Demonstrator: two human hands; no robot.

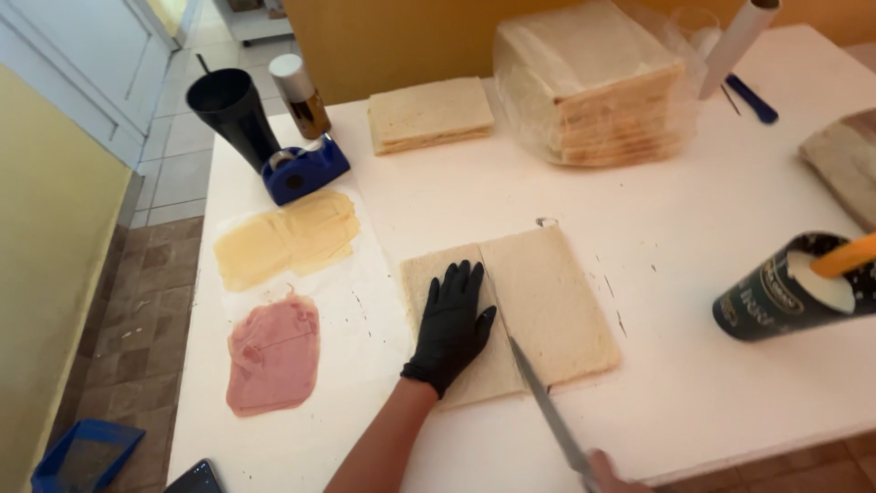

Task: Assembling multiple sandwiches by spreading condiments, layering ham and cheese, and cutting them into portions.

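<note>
Pressing flat on the bread (538, 306), the left hand (453, 324) wears a thin black glove and lies spread, fingers apart, on the left half of the pale crustless slab. That slab is a wide soft rectangle near the front edge of the white table (712, 383), with a cut line running down it just right of the fingertips. Along that line lies the knife (546, 402), a long narrow grey blade, its tip in the cut and its handle end at the lower frame edge. The right hand (610, 470) shows there only as a sliver of knuckle closed on the knife; the rest is out of frame

Left of the bread, a sheet of white paper (365, 301) carries smooth yellow cheese (287, 239) slices, overlapped, and below them a rounded pink slice of ham (273, 354). Behind these stand a blue tape dispenser (306, 170) and a glossy black cup (233, 108). Farther back lie a low stack (429, 114) of trimmed bread and a tall loaf in a clear crinkled bag (593, 87). At the right edge a dark round tub (794, 288) lies tilted, white spread inside, with a yellow handle sticking out
</note>
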